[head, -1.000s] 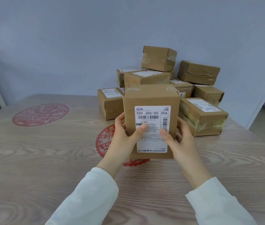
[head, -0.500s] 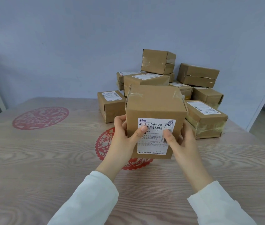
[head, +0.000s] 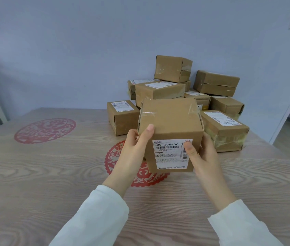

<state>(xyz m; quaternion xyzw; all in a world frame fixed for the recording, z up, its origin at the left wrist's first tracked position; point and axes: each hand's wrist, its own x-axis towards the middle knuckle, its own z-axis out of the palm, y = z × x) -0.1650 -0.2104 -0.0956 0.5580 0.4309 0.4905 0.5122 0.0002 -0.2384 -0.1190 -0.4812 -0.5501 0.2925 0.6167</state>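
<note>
Both hands, left and right, grip a taped brown parcel (white shipping label facing the camera).

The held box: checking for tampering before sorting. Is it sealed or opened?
Sealed. The box, gripped by left hand and right hand, shows no lifted flap; clear tape wraps over its top edges.

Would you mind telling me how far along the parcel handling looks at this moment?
Nothing looks finished yet: no box sits clearly apart from the pile. In hand: the left hand and right hand hold one labelled box over the table, label facing the camera. Left: seemingly every box in that pile.
</note>
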